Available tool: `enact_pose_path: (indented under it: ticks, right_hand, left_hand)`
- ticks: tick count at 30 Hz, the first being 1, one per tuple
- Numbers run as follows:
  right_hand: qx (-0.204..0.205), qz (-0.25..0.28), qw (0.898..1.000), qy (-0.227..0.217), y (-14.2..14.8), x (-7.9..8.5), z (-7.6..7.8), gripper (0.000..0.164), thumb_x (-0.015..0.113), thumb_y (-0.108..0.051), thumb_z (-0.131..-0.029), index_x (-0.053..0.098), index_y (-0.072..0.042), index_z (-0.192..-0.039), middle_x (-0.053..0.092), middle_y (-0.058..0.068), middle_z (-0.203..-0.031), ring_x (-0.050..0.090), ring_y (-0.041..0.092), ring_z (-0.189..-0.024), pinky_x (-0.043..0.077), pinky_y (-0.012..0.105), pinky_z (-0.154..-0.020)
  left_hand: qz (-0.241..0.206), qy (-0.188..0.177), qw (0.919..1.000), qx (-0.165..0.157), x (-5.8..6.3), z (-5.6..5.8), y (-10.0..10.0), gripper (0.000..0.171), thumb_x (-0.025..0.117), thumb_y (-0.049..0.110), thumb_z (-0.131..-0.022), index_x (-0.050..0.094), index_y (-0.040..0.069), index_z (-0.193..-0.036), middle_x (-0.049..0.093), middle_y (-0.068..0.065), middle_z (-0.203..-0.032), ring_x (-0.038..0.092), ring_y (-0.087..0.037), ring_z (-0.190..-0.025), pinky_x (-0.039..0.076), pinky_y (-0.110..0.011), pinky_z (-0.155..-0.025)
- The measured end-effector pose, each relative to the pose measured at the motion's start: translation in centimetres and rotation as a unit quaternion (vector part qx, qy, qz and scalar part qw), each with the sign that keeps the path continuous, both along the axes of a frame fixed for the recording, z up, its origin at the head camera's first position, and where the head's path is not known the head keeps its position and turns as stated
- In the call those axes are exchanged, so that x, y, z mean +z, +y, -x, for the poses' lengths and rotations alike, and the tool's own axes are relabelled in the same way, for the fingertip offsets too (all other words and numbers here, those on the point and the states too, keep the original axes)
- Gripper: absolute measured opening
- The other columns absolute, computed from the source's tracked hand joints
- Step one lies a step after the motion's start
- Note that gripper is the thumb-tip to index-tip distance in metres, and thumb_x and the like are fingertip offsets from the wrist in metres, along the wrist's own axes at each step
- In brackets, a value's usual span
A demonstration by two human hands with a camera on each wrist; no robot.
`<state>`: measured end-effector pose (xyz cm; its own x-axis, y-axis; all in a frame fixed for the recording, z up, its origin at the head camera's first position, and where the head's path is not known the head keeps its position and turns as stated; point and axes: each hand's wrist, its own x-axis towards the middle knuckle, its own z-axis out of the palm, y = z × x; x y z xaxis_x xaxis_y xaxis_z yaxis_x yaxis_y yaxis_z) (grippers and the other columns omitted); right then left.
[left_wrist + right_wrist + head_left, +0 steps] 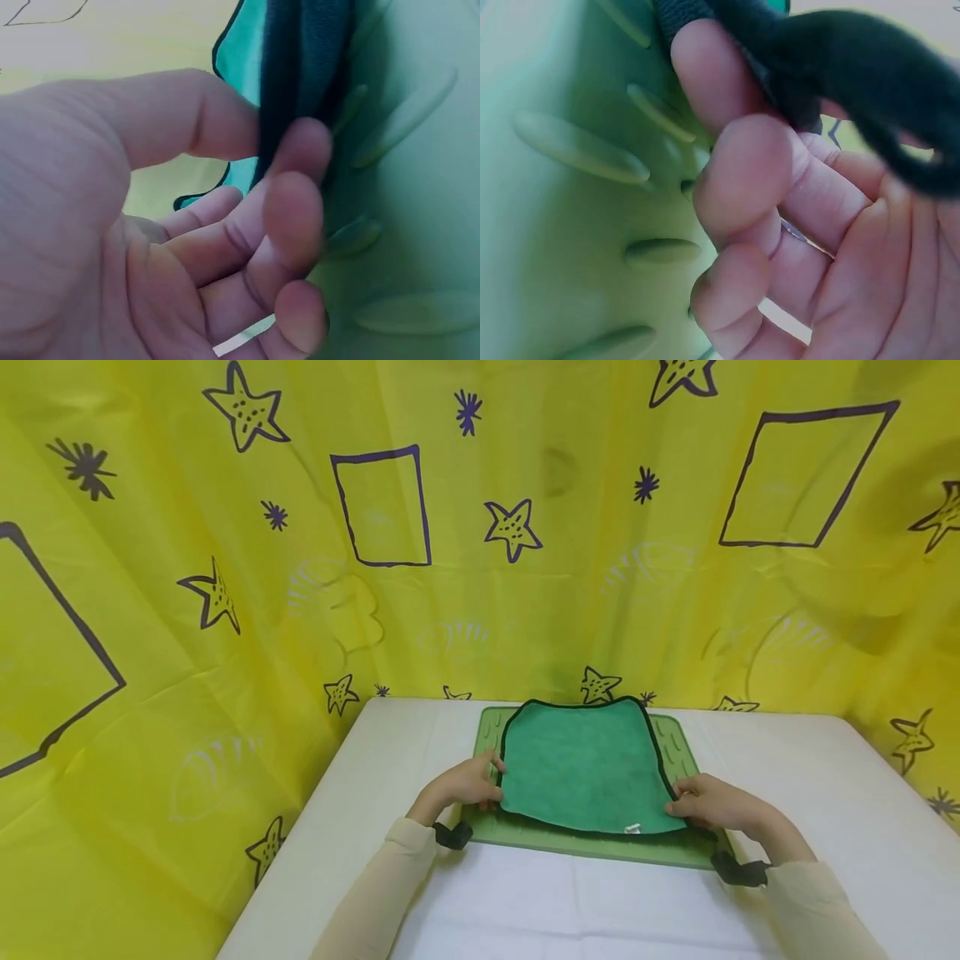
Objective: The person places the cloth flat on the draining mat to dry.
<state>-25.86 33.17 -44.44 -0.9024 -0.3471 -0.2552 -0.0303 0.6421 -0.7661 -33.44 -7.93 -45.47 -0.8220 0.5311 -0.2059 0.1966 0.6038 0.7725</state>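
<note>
A green cloth (585,768) with black edging is spread over a light green mat (570,845) with raised oval ridges. My left hand (474,781) pinches the cloth's left edge between thumb and fingers; the left wrist view shows the dark folded edge (304,60) at the fingertips. At the cloth's lower right corner, my right hand (716,802) grips the edge. In the right wrist view, dark fabric (832,67) passes over the curled fingers (742,172), hiding the thumb. A small white label (633,829) lies near the cloth's front edge.
The mat rests on a white table (525,902). Behind and to the left hangs a yellow curtain (480,593) printed with stars and frames, close to the table's back edge. Black wrist straps (741,870) show below both hands.
</note>
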Motion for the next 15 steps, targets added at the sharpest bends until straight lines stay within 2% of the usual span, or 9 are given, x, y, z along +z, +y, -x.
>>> enact_pose_path:
  ticks: [3,7,11,15]
  right_hand:
    - [-0.004,-0.007,1.000,0.003,0.0,0.0,-0.2,0.028,0.064,-0.020,-0.099,0.049,-0.005,-0.080,0.037,-0.004,-0.064,0.040,0.009,-0.060,0.033,0.024,-0.058]
    - [-0.011,-0.038,0.999,0.012,-0.1,0.5,-0.3,0.025,0.063,-0.024,-0.100,0.056,-0.005,-0.086,0.043,-0.003,-0.065,0.045,0.012,-0.061,0.036,0.025,-0.059]
    - [-0.017,-0.048,0.998,0.035,-0.2,1.9,-0.3,0.025,0.060,-0.025,-0.103,0.061,0.001,-0.103,0.056,0.003,-0.075,0.054,0.018,-0.065,0.046,0.031,-0.062]
    - [-0.021,-0.040,0.998,0.054,-0.5,3.4,0.1,0.032,0.057,-0.027,-0.105,0.060,0.004,-0.114,0.064,0.010,-0.088,0.057,0.023,-0.072,0.049,0.037,-0.066]
  left_hand:
    - [-0.009,-0.002,1.0000,-0.001,0.1,-0.1,-0.2,0.037,0.066,0.004,-0.090,0.053,0.002,-0.125,0.066,-0.005,-0.066,0.060,-0.015,-0.057,0.046,-0.026,-0.058]
    - [0.013,0.007,0.9998,-0.015,0.2,-0.1,-0.4,0.033,0.067,0.006,-0.090,0.055,0.003,-0.121,0.071,-0.005,-0.071,0.062,-0.015,-0.058,0.050,-0.026,-0.060]
    - [0.051,0.044,0.9975,-0.021,0.7,0.1,-0.3,0.030,0.067,0.010,-0.092,0.058,0.003,-0.120,0.069,-0.002,-0.070,0.062,-0.013,-0.057,0.048,-0.025,-0.056]
    - [0.038,0.086,0.9956,-0.003,1.9,0.4,0.2,0.031,0.067,0.017,-0.096,0.063,0.003,-0.123,0.064,-0.005,-0.072,0.053,-0.013,-0.056,0.042,-0.025,-0.055]
